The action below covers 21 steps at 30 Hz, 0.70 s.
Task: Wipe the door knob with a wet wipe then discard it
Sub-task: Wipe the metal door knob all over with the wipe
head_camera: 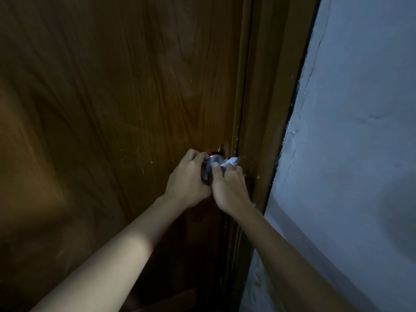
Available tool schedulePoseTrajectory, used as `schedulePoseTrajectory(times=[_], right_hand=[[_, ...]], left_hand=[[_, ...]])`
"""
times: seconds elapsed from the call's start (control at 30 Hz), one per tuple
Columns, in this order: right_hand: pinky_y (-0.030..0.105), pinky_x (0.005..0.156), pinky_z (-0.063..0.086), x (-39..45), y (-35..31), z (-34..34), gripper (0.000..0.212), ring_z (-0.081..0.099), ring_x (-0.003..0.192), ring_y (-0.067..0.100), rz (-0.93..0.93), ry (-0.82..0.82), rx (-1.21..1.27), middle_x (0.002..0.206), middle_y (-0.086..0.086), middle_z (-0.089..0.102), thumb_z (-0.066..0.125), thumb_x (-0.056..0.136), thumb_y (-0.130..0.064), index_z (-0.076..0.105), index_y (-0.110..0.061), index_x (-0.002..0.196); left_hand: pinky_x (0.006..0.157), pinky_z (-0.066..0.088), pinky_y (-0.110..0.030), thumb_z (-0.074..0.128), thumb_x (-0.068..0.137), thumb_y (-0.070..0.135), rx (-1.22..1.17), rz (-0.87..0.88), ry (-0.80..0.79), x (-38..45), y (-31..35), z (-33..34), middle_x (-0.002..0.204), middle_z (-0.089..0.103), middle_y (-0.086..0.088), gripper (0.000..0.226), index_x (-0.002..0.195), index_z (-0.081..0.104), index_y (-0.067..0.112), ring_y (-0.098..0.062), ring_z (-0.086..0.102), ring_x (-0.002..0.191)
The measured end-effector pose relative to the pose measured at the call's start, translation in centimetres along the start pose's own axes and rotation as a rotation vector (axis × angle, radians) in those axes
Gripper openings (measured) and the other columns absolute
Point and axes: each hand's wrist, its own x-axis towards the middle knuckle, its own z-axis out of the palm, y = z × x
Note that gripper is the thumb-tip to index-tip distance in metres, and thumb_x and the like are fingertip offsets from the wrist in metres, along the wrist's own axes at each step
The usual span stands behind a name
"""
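Observation:
A round metal door knob (pixel 211 165) sits on the right edge of a brown wooden door (pixel 112 97). My left hand (pixel 188 180) grips the knob from the left, fingers curled over its top. My right hand (pixel 229 185) is closed on a crumpled white wet wipe (pixel 230 162) and presses it against the knob's right side. Both hands hide most of the knob; only a strip of shiny metal shows between them.
A brown door frame (pixel 267 109) runs along the door's right edge. Beyond it stands a pale, rough plastered wall (pixel 360 143). The scene is dim.

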Motion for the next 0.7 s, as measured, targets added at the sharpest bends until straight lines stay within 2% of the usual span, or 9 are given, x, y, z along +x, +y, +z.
schedulePoseTrajectory(times=[0.13, 0.2, 0.3, 0.47, 0.53, 0.7], right_hand=[[0.026, 0.087, 0.038, -0.4, 0.0, 0.1, 0.042, 0.044, 0.114, 0.019, -0.164, -0.007, 0.005, 0.132, 0.007, 0.037, 0.035, 0.096, -0.033, 0.037, -0.011, 0.131], [0.019, 0.080, 0.034, -0.4, 0.3, 0.0, 0.040, 0.042, 0.108, 0.014, -0.128, -0.024, 0.042, 0.133, 0.007, 0.036, 0.034, 0.096, -0.032, 0.037, -0.012, 0.130], [0.024, 0.081, 0.031, -0.1, 0.3, -0.3, 0.042, 0.041, 0.109, 0.015, -0.025, -0.006, 0.094, 0.135, 0.012, 0.036, 0.031, 0.097, -0.032, 0.035, -0.009, 0.133], [0.016, 0.086, 0.034, -0.7, 1.0, -0.5, 0.042, 0.039, 0.114, 0.008, -0.212, -0.028, 0.023, 0.141, 0.006, 0.032, 0.028, 0.099, -0.024, 0.030, -0.012, 0.139], [0.019, 0.089, 0.033, -0.7, 1.2, -0.6, 0.043, 0.038, 0.117, 0.010, -0.189, -0.041, 0.025, 0.143, 0.006, 0.028, 0.026, 0.099, -0.026, 0.028, -0.013, 0.140], [0.036, 0.093, 0.047, -1.1, 1.1, -0.6, 0.047, 0.041, 0.123, 0.024, -0.290, 0.040, -0.228, 0.147, 0.011, 0.017, 0.029, 0.096, -0.030, 0.023, -0.011, 0.139]], left_hand=[[0.079, 0.044, -0.024, 0.071, 0.073, 0.027, 0.006, 0.019, -0.005, 0.0, -0.2, -0.1, 0.126, 0.046, -0.003, 0.065, 0.129, 0.045, 0.012, -0.018, 0.051, 0.107], [0.081, 0.046, -0.026, 0.072, 0.071, 0.028, -0.001, 0.023, -0.010, 0.0, -0.1, -0.1, 0.125, 0.046, -0.004, 0.065, 0.128, 0.046, 0.012, -0.018, 0.051, 0.108], [0.085, 0.050, -0.031, 0.073, 0.069, 0.029, -0.001, 0.024, -0.019, 0.0, -0.1, -0.2, 0.123, 0.046, -0.004, 0.066, 0.127, 0.046, 0.012, -0.019, 0.051, 0.108], [0.081, 0.049, -0.028, 0.074, 0.068, 0.036, 0.050, 0.068, -0.022, 0.0, -0.5, -0.3, 0.122, 0.047, -0.003, 0.070, 0.128, 0.046, 0.013, -0.017, 0.052, 0.107], [0.082, 0.048, -0.027, 0.074, 0.068, 0.040, 0.077, 0.087, -0.049, 0.2, -0.6, -0.6, 0.125, 0.046, -0.002, 0.074, 0.130, 0.043, 0.015, -0.017, 0.051, 0.110], [0.094, 0.047, -0.028, 0.075, 0.068, 0.041, 0.177, 0.195, -0.252, 0.7, -1.4, -2.5, 0.137, 0.037, 0.002, 0.086, 0.138, 0.032, 0.018, -0.016, 0.047, 0.118]])
